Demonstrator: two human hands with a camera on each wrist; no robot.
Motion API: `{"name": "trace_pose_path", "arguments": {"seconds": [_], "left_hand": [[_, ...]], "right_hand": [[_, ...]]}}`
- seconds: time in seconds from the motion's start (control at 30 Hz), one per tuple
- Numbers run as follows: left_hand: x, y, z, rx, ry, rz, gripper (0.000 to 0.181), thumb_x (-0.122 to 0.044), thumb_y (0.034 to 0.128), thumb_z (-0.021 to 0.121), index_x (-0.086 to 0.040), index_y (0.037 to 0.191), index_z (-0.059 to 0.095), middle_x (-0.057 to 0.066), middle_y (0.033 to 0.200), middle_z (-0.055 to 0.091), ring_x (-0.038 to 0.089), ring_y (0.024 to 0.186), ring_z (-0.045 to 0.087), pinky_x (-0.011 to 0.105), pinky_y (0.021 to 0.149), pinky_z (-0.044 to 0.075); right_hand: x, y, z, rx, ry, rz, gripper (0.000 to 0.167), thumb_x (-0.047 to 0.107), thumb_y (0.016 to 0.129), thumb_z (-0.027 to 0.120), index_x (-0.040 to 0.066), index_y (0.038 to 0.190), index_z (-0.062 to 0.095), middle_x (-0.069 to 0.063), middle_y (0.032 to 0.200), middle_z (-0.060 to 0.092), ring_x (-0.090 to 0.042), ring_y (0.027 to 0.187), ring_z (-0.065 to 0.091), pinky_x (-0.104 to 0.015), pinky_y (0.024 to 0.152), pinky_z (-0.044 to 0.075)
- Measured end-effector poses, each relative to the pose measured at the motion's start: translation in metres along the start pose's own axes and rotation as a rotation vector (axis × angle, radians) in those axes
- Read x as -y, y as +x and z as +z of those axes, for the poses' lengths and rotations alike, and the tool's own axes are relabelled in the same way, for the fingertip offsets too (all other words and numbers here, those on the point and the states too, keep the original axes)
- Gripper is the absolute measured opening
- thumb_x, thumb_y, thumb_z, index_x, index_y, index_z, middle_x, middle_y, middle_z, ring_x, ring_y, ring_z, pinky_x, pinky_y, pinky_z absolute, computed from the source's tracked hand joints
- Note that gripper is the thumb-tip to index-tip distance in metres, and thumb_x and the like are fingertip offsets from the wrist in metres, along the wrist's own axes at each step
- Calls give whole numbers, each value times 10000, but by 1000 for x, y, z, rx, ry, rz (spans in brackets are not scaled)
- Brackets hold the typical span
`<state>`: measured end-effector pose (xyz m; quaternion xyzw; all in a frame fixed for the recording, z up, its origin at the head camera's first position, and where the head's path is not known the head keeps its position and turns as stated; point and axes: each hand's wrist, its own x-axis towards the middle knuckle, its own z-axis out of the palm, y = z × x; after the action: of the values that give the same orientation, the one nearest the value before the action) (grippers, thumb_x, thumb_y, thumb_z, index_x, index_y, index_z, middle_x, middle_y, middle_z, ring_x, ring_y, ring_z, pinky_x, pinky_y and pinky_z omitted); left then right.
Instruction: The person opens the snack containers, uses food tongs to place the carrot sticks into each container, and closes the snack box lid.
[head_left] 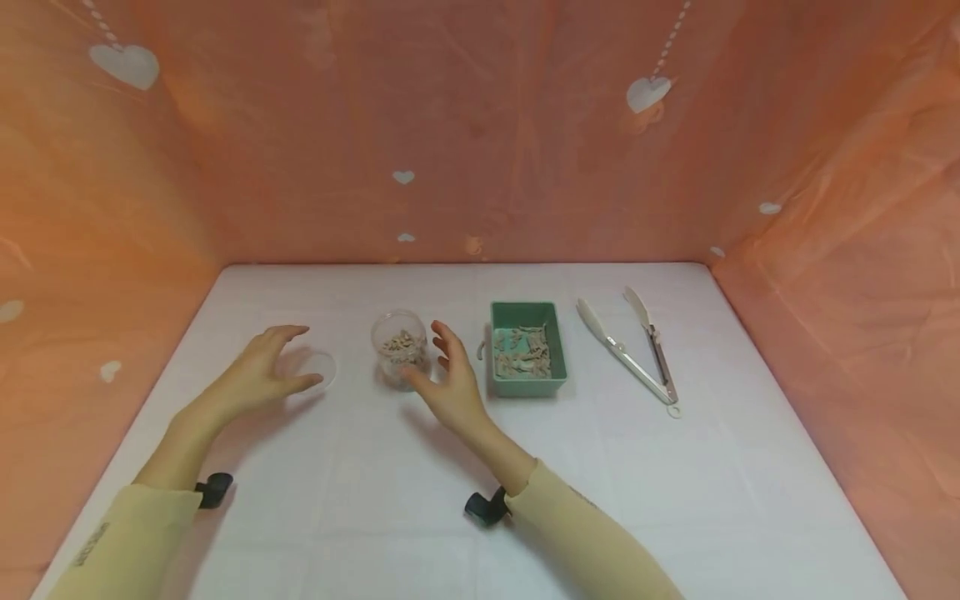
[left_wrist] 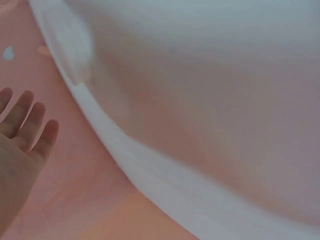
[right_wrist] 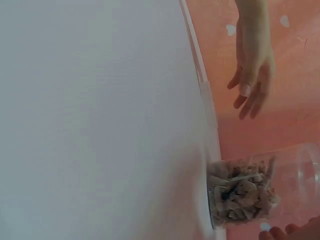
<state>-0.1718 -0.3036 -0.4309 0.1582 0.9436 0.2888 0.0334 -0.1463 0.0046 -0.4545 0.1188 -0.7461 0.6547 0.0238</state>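
A clear jar (head_left: 401, 346), partly filled with brownish dried pieces, stands upright on the white table. My right hand (head_left: 453, 387) is just right of it, thumb and fingers spread apart; whether the thumb touches the jar I cannot tell. The right wrist view shows the jar (right_wrist: 250, 190) from the side, with the right fingertips (right_wrist: 292, 231) beside it. To the left, my left hand (head_left: 258, 375) hovers with spread fingers near a round transparent lid (head_left: 327, 357) lying on the table. In the left wrist view the lid (left_wrist: 70, 42) is blurred.
A green rectangular tray (head_left: 528, 388) with similar dried pieces is right of the jar, and one loose piece (head_left: 481, 350) lies beside it. Metal tongs (head_left: 630, 362) lie spread farther right. Orange cloth (head_left: 480, 133) with hearts surrounds the table.
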Motion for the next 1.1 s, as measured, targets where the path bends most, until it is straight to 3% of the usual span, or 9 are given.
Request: {"name": "trace_pose_path", "arguments": {"seconds": [0.13,0.3,0.5,0.77,0.93,1.1], "left_hand": [[5,2,5,64,29,3,876,-304,854,868,91,1490,412,353,1491,417,560,1385,357,710,1115,302],[12,7,10,92,76,26,885,-291,821,894,100,1470,437,361,1456,455,565,1359,389,703,1112,320],[17,6,13,127,35,-15,845,-270,839,879,87,1469,445,326,1465,448,527,1378,380,683,1124,318],[20,8,15,79,46,41,655,-197,866,850,87,1367,539,305,1382,514,505,1330,438,660,1112,344],[20,10,13,78,43,38,592,-167,879,831,93,1340,564,300,1376,520,497,1325,445,657,1111,347],[16,9,14,71,24,25,591,-190,881,827,91,1333,569,311,1368,529,513,1313,458,669,1097,364]], "right_hand": [[-7,13,4,15,-28,37,867,158,905,797,48,1609,303,-129,1638,372,-344,1509,350,-487,1221,316],[-13,27,2,57,-38,63,923,133,862,830,51,1611,298,-141,1603,428,-330,1500,368,-489,1221,310],[-15,29,-1,113,-21,93,896,134,856,845,77,1600,350,-154,1587,449,-316,1479,397,-491,1229,291],[-18,30,-1,154,-44,125,823,175,891,834,104,1581,390,-182,1543,493,-368,1458,427,-511,1211,324],[-18,33,-1,157,-50,100,800,183,894,830,94,1565,404,-177,1517,517,-344,1416,475,-501,1187,365],[-22,32,0,167,-42,125,792,184,897,832,106,1562,408,-155,1500,532,-340,1374,505,-499,1163,389]]}}
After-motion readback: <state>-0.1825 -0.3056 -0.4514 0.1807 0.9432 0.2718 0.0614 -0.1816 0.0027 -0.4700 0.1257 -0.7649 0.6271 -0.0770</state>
